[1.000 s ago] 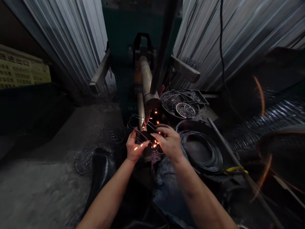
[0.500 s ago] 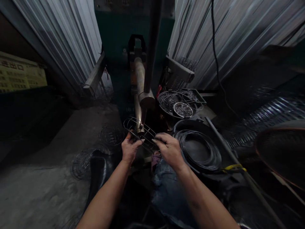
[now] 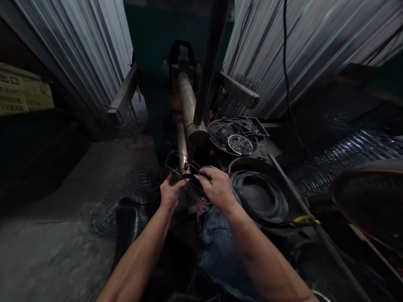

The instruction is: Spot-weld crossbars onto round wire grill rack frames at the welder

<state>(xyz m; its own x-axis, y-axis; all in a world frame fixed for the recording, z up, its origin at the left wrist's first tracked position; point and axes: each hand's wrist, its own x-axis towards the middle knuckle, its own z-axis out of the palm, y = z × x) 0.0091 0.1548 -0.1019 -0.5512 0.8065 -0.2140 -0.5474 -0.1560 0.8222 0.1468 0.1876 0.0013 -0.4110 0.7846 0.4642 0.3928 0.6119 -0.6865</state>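
Observation:
A round wire frame (image 3: 192,191), made of thin curved and crossing wires, is held between my two hands at a spot welder. My left hand (image 3: 171,193) pinches its left side, thumb over the wires. On the right, my right hand (image 3: 217,188) grips the wire with thumb and fingertips. Above the frame, the welder's upper electrode (image 3: 191,154) comes down onto it, and a small orange glow shows at the tip. The lower electrode arm (image 3: 182,147) reaches in beneath. Dark light hides which wires touch.
Right of the welder stand a pan of cut wires (image 3: 217,130) with a small bowl (image 3: 239,144) and a black tub holding a wire coil (image 3: 261,197). Wire frames (image 3: 145,178) lie on the floor at left. A metal bar (image 3: 292,188) slants beside the tub.
My right hand has shifted left, closer to my left hand, and the wire frame has turned slightly between them. The glow at the electrode tip is brighter. The view has shifted a little.

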